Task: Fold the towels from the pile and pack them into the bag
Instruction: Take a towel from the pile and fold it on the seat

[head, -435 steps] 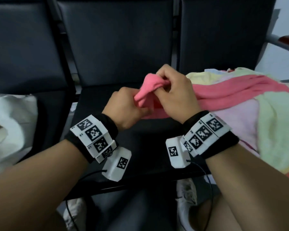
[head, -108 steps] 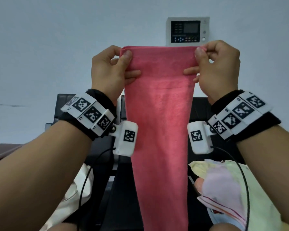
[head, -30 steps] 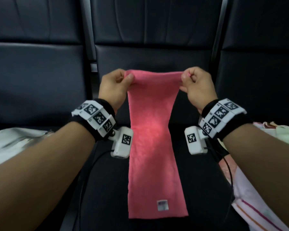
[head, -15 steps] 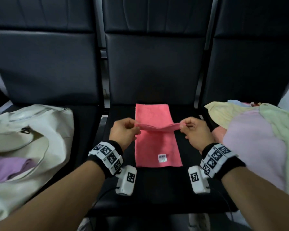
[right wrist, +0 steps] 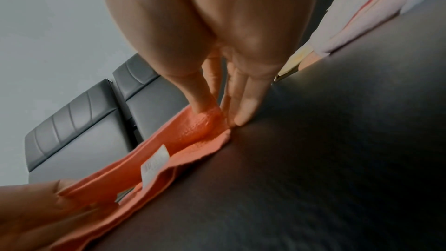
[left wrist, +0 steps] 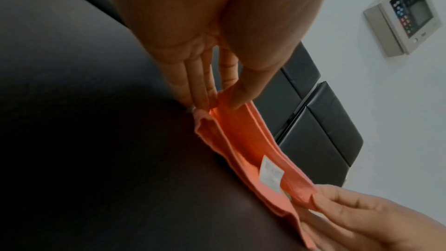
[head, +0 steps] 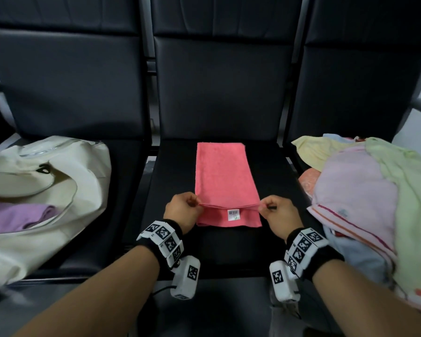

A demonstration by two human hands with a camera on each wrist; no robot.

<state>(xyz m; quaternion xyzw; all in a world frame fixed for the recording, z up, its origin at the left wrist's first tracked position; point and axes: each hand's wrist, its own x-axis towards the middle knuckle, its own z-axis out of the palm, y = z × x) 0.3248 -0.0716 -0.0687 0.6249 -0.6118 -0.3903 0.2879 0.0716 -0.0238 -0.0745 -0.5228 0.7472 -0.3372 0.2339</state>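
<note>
- Pink towel point(head: 223, 181) lies lengthwise on the middle seat point(head: 270, 190) in the head view, its top layer brought toward the person and stopping just short of the near edge, so the white label point(head: 233, 214) shows.
- Left hand point(head: 181, 211) and right hand point(head: 277, 212) each pinch one corner of that upper edge, both grips clamped on the cloth. To fold well, I judge the two corners should come down level and land square on the near edge.
- Bag point(head: 46, 190) sits open on the left seat with a purple towel point(head: 17, 216) inside; the pile point(head: 365, 190) waits on the right seat.
- Left wrist view: thumb and fingers point(left wrist: 200, 91) nip the towel point(left wrist: 243, 140) at its corner, several layers fanning apart below. Keeping the layers stacked before letting go should stop a skewed edge.
- Right wrist view: fingers point(right wrist: 241, 106) press the corner of the towel point(right wrist: 193, 133) against the seat point(right wrist: 313, 159), thumb on top. The label point(right wrist: 155, 161) stands up between layers; smoothing flat afterward would help the fold hold.
</note>
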